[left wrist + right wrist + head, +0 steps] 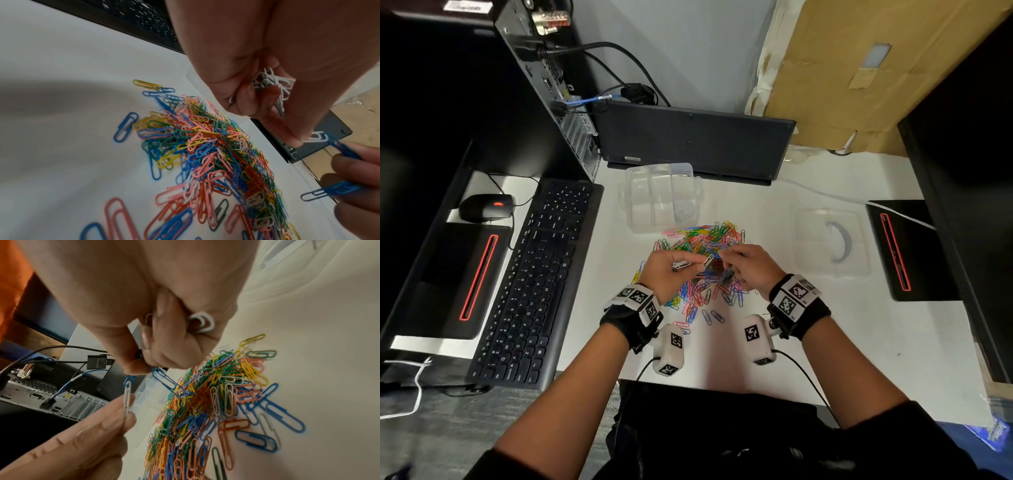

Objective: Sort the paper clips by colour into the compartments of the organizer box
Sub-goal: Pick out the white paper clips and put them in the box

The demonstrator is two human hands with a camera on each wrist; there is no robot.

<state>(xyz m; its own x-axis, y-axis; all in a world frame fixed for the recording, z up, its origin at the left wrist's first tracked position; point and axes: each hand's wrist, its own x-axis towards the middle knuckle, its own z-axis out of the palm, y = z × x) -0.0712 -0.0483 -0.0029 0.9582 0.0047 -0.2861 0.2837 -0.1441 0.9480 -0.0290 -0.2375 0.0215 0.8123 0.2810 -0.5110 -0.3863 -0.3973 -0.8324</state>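
Observation:
A heap of mixed-colour paper clips [702, 240] lies on the white desk, in front of the clear organizer box [631, 192]. One near-right compartment of the box holds white clips [686, 209]. My left hand [700, 264] hovers over the heap with a bunch of white clips [271, 84] curled in its palm. Its thumb and finger pinch one more white clip [127, 399]. That clip is hooked to a blue clip [130, 378], which my right hand [726, 262] pinches. The right hand also holds further blue clips [329, 191] and a white clip [202, 321].
The box's clear lid [832, 240] lies to the right of the heap. A black keyboard [541, 274] and mouse [486, 207] are on the left. A PC tower [544, 102] and a dark upright panel [695, 144] stand behind the box. Black stands flank both sides.

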